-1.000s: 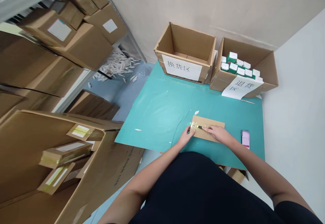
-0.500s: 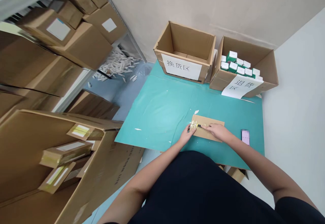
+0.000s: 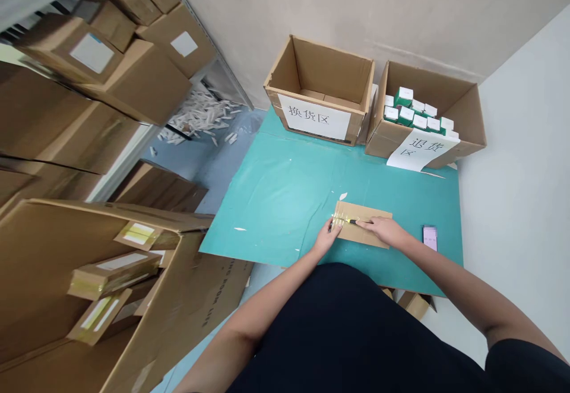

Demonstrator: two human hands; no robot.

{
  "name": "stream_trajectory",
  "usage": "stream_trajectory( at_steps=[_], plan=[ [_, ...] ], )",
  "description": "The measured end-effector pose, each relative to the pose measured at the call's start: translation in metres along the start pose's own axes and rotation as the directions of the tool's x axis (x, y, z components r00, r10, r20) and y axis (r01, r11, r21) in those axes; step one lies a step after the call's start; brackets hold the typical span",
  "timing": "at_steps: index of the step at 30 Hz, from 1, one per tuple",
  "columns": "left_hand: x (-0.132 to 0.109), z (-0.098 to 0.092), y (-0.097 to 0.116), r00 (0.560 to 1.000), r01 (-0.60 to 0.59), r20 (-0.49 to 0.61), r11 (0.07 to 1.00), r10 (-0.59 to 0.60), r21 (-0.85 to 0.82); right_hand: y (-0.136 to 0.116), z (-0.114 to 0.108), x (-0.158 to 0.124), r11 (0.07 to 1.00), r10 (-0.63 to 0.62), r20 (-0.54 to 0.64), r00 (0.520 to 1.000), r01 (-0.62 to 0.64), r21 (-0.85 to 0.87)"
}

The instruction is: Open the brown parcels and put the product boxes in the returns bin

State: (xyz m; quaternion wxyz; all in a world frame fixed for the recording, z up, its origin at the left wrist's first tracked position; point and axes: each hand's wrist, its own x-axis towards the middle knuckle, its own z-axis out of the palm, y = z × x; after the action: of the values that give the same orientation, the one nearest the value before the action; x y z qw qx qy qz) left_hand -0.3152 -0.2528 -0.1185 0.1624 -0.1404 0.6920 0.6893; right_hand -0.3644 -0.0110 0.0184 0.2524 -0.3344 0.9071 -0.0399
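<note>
While left fingers (image 3: 336, 230) clasp cardboard box (image 3: 358, 236) at taped end, right fingers (image 3: 365, 225) clamp yellow-black cutter (image 3: 351, 221)

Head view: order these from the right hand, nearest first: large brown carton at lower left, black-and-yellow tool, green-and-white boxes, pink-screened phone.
1. Black-and-yellow tool: in the right hand.
2. Pink-screened phone: on the teal table, hand's right.
3. Green-and-white boxes: far right, inside a carton.
4. Large brown carton: lower left.
</note>
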Motion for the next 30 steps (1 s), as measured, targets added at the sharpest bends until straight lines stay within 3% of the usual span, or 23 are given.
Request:
stream_trajectory(
  at_steps=[15,30],
  plan=[
    [0.000,0.001,-0.006,1.000,0.003,-0.031,1.000,-0.002,0.022,0.003,-0.015,-0.012,1.000,0.023,0.077,0.997,-0.023,-0.004],
    [-0.003,-0.001,0.001,1.000,0.006,-0.029,0.999,-0.005,0.051,0.031,0.000,-0.059,0.995,0.078,0.085,0.993,-0.071,-0.076]
  ],
)
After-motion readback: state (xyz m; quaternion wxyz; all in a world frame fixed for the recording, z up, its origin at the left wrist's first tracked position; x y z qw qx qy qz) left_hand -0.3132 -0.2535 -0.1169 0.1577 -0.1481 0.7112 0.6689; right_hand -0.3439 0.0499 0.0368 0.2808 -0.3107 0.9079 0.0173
